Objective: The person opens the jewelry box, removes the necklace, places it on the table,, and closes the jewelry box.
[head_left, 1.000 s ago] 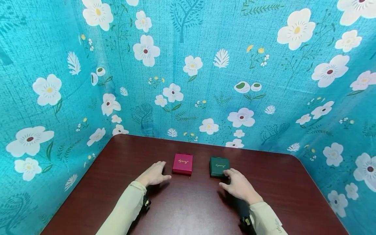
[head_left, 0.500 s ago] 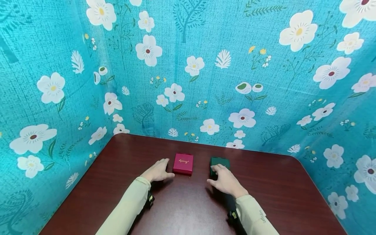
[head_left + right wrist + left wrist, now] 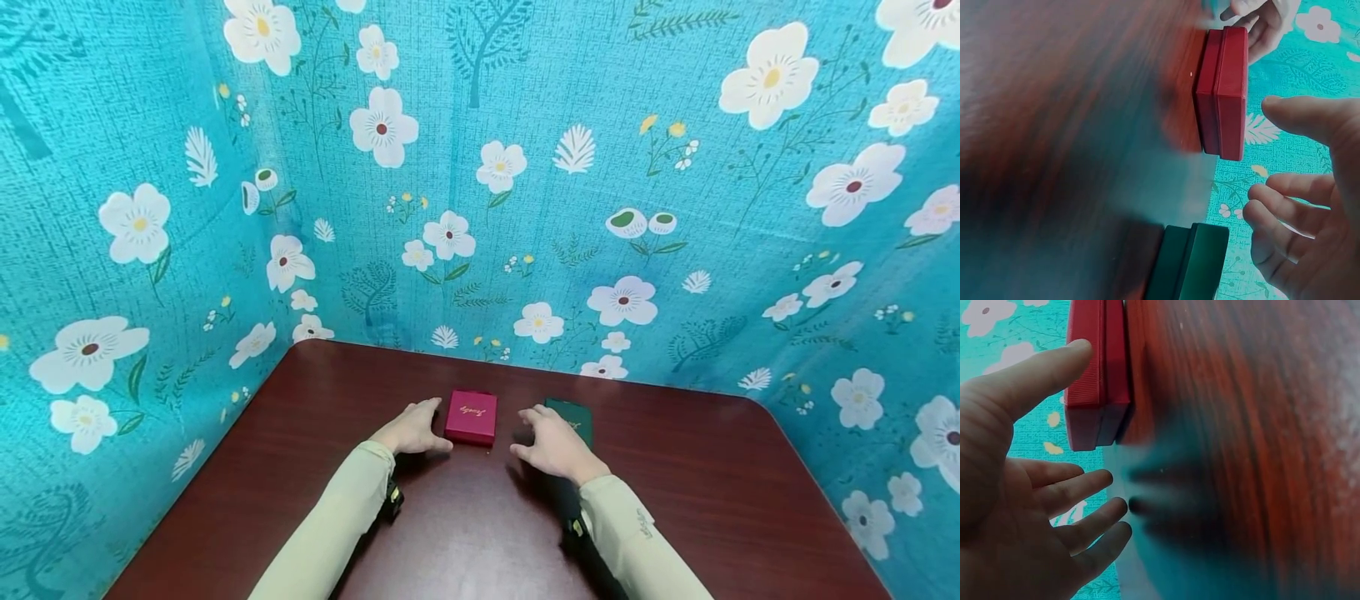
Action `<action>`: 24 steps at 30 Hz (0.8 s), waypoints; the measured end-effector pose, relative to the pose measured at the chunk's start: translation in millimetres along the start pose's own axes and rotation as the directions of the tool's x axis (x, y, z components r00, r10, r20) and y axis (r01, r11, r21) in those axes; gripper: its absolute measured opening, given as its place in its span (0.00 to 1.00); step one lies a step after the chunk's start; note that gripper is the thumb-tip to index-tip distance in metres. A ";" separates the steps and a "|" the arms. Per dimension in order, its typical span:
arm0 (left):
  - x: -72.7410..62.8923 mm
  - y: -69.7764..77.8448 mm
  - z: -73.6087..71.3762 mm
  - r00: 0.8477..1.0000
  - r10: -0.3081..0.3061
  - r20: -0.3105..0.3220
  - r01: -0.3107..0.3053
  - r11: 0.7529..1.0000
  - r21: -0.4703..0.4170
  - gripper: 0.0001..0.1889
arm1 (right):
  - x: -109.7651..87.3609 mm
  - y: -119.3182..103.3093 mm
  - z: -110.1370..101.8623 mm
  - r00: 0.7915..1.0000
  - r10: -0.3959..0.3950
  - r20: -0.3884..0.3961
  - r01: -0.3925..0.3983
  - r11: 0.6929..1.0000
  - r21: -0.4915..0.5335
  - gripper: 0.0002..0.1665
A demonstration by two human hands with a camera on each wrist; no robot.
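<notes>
A small red jewelry box [image 3: 471, 417] with gold script on its lid lies closed on the brown table. Just left of it is my left hand [image 3: 412, 429], fingers spread and holding nothing; the left wrist view shows its thumb close to the red box [image 3: 1094, 375]. My right hand [image 3: 557, 442] is between the two boxes, partly covering a dark green jewelry box [image 3: 573, 417] in the head view. In the right wrist view, the relaxed fingers of this hand [image 3: 1304, 200] are apart from both the red box [image 3: 1229, 94] and the green box [image 3: 1191, 262].
The dark wooden table [image 3: 675, 467] has rounded far corners. A turquoise curtain [image 3: 480, 208] with white flowers hangs behind it and along both sides. Black camera straps [image 3: 573, 529] sit at the wrists below pale sleeves [image 3: 330, 517].
My right hand has moved left from the green box's right front corner, across it, toward the red box. The left hand has come slightly right, nearer the red box. Both boxes stay in place.
</notes>
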State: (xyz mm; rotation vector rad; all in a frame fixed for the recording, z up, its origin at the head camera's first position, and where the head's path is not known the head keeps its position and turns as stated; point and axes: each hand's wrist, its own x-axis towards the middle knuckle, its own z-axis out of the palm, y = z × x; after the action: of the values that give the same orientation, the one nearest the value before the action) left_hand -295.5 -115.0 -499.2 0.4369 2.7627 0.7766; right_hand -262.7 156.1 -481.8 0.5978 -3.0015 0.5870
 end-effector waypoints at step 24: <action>24.7 3.1 3.2 1.000 -0.005 -0.009 0.005 0.999 0.035 0.53 | 44.1 -12.4 13.5 0.993 0.009 0.119 -0.019 0.996 0.085 0.61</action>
State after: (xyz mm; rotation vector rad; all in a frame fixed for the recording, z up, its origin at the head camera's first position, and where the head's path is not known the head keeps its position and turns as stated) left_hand -316.8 -102.5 -503.8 0.4343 2.7881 0.7320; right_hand -298.3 124.4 -485.6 0.6386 -3.1070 0.7093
